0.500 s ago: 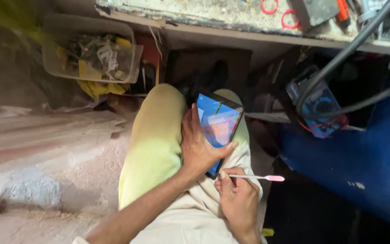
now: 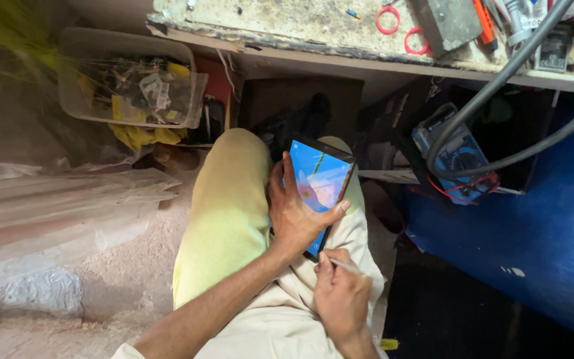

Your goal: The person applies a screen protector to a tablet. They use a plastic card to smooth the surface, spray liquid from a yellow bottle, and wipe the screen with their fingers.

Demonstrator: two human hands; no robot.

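Smartphone (image 2: 319,188) sits on the person's lap, over the knees in pale trousers (image 2: 227,219), lit blue screen facing up. Long axis runs diagonal: top end points up-right toward the workbench (image 2: 313,50), bottom end down-left toward the body. Left hand (image 2: 295,216) wraps it from the left side, thumb across the lower right edge, fingers clamped round the back & left edge. Right hand (image 2: 341,298) just below the phone's bottom end, fingers pinched together on a thin tool (image 2: 345,266), shaft pointing right, slightly down. Clear plastic bin (image 2: 131,80) of parts upper left; blue multimeter (image 2: 455,156) w/ cables at right.
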